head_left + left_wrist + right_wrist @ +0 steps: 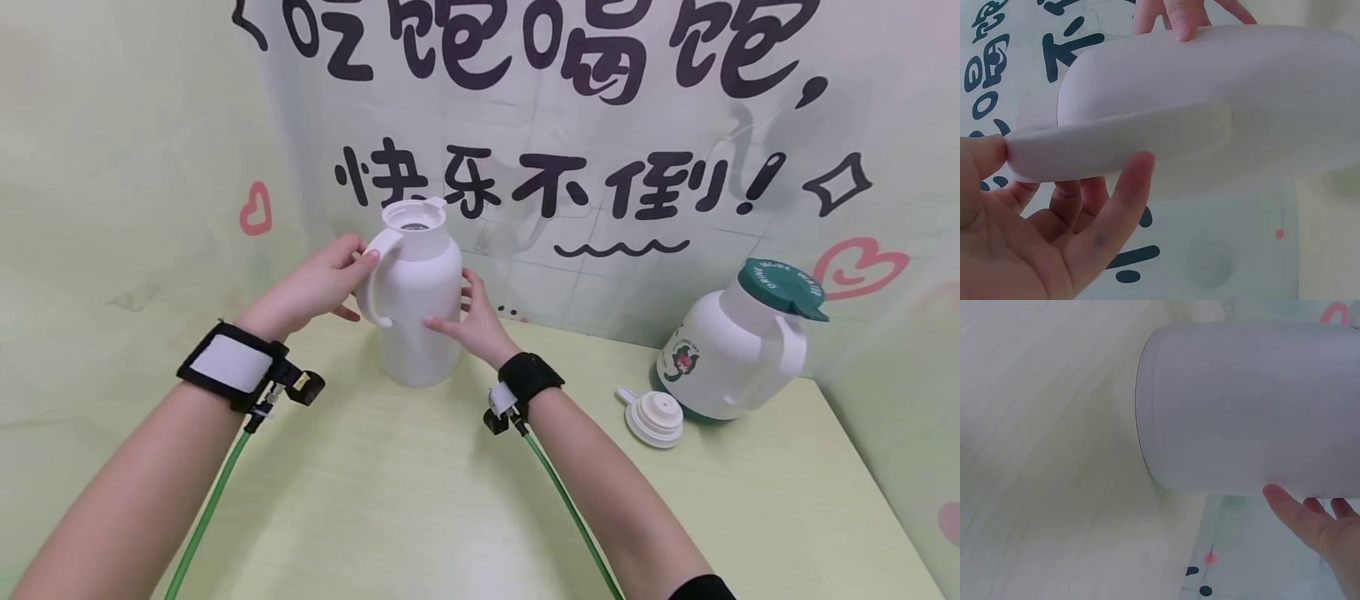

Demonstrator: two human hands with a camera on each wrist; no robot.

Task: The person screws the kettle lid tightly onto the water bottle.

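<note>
A white thermos jug (420, 292) without a lid stands upright towards the back of the table, its round mouth facing up. My left hand (322, 279) holds its handle (1116, 140), thumb at the upper end and fingers around the side. On the jug's opposite side is my right hand (480, 321), its thumb and fingers spread and touching the wall. In the right wrist view, the fingertips of the right hand (1329, 534) meet the jug's smooth body (1241, 412). The inside of the jug is mostly hidden.
To the right stands a second white jug (720, 350) with a green lid (783, 287) and green base. Beside it lies a white stepped stopper (656, 419) with a tab. A printed wall sheet (525, 275) rises behind the pale wooden table (420, 492).
</note>
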